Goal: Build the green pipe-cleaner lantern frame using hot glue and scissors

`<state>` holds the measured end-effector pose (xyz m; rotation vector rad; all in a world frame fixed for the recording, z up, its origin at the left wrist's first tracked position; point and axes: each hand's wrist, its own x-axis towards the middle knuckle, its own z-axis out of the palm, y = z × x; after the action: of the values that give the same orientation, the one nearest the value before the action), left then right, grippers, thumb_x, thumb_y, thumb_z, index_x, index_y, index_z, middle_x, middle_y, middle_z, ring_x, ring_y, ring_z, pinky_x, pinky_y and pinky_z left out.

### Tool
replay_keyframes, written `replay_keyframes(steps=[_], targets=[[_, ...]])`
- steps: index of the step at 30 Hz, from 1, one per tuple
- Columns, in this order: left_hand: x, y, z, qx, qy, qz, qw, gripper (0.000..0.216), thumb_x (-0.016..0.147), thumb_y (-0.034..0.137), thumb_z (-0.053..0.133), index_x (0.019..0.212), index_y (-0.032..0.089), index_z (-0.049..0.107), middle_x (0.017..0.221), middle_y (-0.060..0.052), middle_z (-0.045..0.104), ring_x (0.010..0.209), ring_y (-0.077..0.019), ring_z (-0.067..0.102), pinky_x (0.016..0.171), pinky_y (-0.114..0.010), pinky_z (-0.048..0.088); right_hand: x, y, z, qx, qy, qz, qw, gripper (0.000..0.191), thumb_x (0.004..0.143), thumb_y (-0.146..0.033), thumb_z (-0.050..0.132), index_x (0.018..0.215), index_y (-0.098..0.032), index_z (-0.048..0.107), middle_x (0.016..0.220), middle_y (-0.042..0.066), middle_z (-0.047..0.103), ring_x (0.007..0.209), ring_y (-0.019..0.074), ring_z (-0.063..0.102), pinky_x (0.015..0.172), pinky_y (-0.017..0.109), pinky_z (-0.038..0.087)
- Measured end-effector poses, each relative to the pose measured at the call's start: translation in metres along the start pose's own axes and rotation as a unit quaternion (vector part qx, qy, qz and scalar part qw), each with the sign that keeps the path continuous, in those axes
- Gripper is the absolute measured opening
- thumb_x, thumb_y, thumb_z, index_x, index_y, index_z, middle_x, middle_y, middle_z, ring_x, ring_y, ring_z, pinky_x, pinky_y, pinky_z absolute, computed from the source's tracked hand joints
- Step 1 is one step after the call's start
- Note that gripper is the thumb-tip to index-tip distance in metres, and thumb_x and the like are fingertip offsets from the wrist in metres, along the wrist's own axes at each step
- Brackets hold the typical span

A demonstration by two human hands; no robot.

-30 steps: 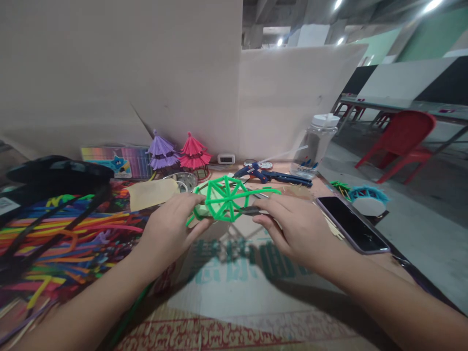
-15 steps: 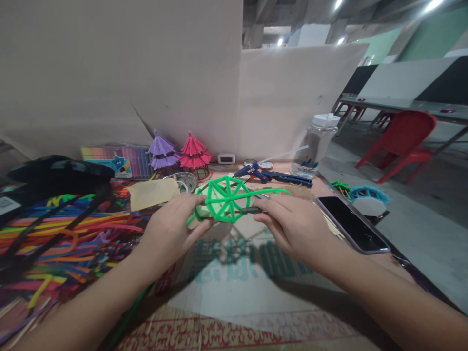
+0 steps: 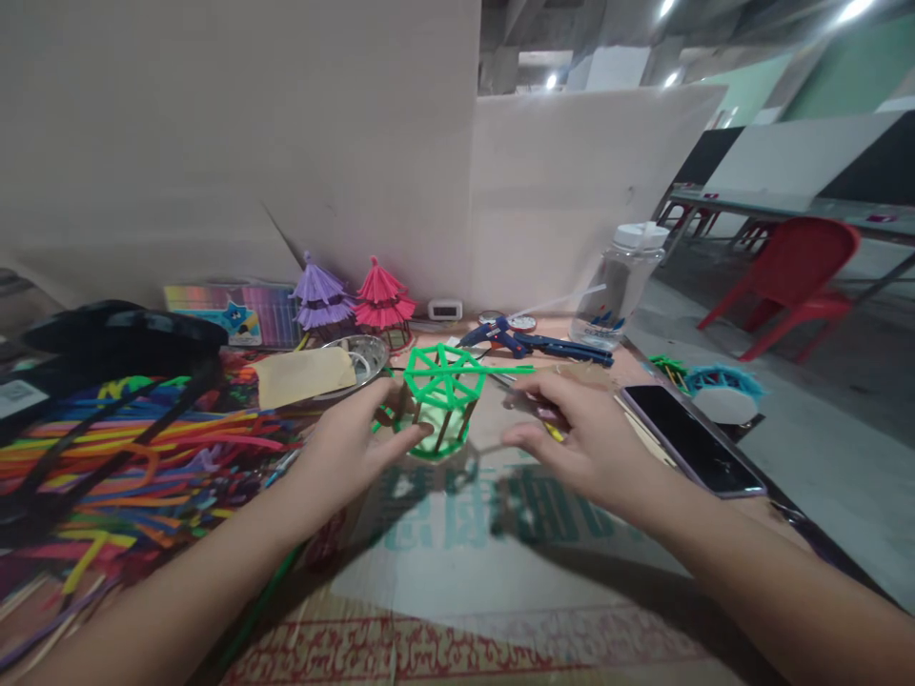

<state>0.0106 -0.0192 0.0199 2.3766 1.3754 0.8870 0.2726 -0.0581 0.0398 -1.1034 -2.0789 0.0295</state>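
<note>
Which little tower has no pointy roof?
The green tower in the left hand: its top is flat and spoked; the purple tower and pink tower have pointed roofs.

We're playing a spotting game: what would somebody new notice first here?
Most likely the bright green frame, upright in the middle, held at one side by the left hand. Next might come the purple model and the pink model, side by side at the back, then the heap of colourful strips on the left.

Left hand [image 3: 354, 433] partly hides green frame [image 3: 444, 402]. Greyish object [image 3: 529, 408] at right hand [image 3: 590, 433]: blurred, partly covered (identity undetermined).
</note>
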Motion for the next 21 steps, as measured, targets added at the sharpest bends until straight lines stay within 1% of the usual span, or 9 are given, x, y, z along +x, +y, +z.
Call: replay_keyframes(steps=[3,4,6,9,10,12,14,18,21], targets=[[0.001,0.001,0.004,-0.089,-0.021,-0.037,0.995,0.023,0.090,0.039,0.065,0.103,0.021,0.064,0.095,-0.003,0.073,0.083,-0.0206,0.070,0.074,-0.034,0.055,0.001,0.002,0.004,0.053,-0.010,0.032,0.998,0.025,0.093,-0.040,0.062,0.078,-0.019,0.066,0.064,-0.001,0.064,0.057,0.0125,0.055,0.052,0.023,0.036],[0.001,0.001,0.005,-0.111,-0.025,-0.044,0.993,0.025,0.091,0.040,0.064,0.107,0.021,0.064,0.098,-0.004,0.073,0.085,-0.0206,0.070,0.075,-0.034,0.056,0.002,0.003,0.006,0.072,-0.012,0.043,0.996,0.023,0.093,-0.036,0.062,0.077,-0.020,0.066,0.063,-0.001,0.063,0.056,0.0120,0.054,0.051,0.023,0.036],[-0.001,0.001,0.008,-0.139,-0.027,-0.043,0.989,0.029,0.092,0.041,0.063,0.113,0.021,0.063,0.101,-0.004,0.073,0.087,-0.0207,0.071,0.076,-0.034,0.057,0.003,0.005,0.010,0.112,-0.014,0.075,0.991,0.016,0.091,-0.032,0.062,0.083,-0.020,0.070,0.068,0.000,0.068,0.057,0.0124,0.055,0.052,0.023,0.039],[-0.006,0.002,0.013,-0.090,-0.002,-0.017,0.996,0.026,0.090,0.039,0.065,0.109,0.021,0.062,0.098,-0.004,0.074,0.084,-0.0210,0.070,0.074,-0.034,0.056,0.004,0.007,0.017,0.163,-0.027,0.116,0.979,0.016,0.088,-0.034,0.064,0.091,-0.021,0.073,0.079,0.002,0.074,0.062,0.0145,0.061,0.055,0.025,0.044],[-0.008,0.003,0.013,-0.057,0.014,-0.004,0.998,0.025,0.089,0.038,0.066,0.106,0.021,0.063,0.096,-0.004,0.074,0.083,-0.0216,0.070,0.073,-0.034,0.055,0.004,0.007,0.019,0.174,-0.038,0.118,0.977,0.016,0.088,-0.034,0.064,0.089,-0.021,0.073,0.079,0.002,0.074,0.063,0.0148,0.062,0.055,0.025,0.045],[-0.012,0.005,0.014,0.003,0.040,0.021,0.999,0.023,0.087,0.038,0.067,0.102,0.021,0.063,0.094,-0.005,0.074,0.083,-0.0230,0.070,0.071,-0.034,0.053,0.001,0.008,0.025,0.190,-0.064,0.114,0.973,0.018,0.088,-0.032,0.062,0.079,-0.020,0.071,0.070,0.001,0.071,0.060,0.0139,0.061,0.054,0.024,0.044],[-0.014,0.006,0.012,0.024,0.052,0.045,0.997,0.025,0.087,0.039,0.068,0.103,0.020,0.064,0.096,-0.006,0.075,0.085,-0.0242,0.070,0.072,-0.035,0.053,-0.002,0.007,0.030,0.205,-0.080,0.117,0.968,0.022,0.090,-0.029,0.059,0.072,-0.019,0.067,0.065,0.000,0.069,0.060,0.0132,0.061,0.055,0.023,0.044],[-0.011,0.007,0.004,-0.003,0.068,0.072,0.995,0.028,0.089,0.046,0.065,0.102,0.021,0.069,0.099,-0.007,0.076,0.094,-0.0262,0.070,0.082,-0.039,0.054,-0.007,0.009,0.037,0.239,-0.056,0.123,0.962,0.024,0.094,-0.028,0.055,0.074,-0.019,0.066,0.069,0.000,0.072,0.061,0.0131,0.062,0.058,0.023,0.046],[-0.008,0.011,-0.003,-0.065,0.088,0.028,0.994,0.025,0.097,0.042,0.054,0.094,0.023,0.069,0.092,-0.004,0.074,0.090,-0.0223,0.068,0.082,-0.037,0.055,-0.008,0.012,0.039,0.249,-0.049,0.103,0.962,0.024,0.095,-0.027,0.053,0.077,-0.019,0.066,0.072,0.002,0.073,0.065,0.0144,0.064,0.062,0.024,0.049]])
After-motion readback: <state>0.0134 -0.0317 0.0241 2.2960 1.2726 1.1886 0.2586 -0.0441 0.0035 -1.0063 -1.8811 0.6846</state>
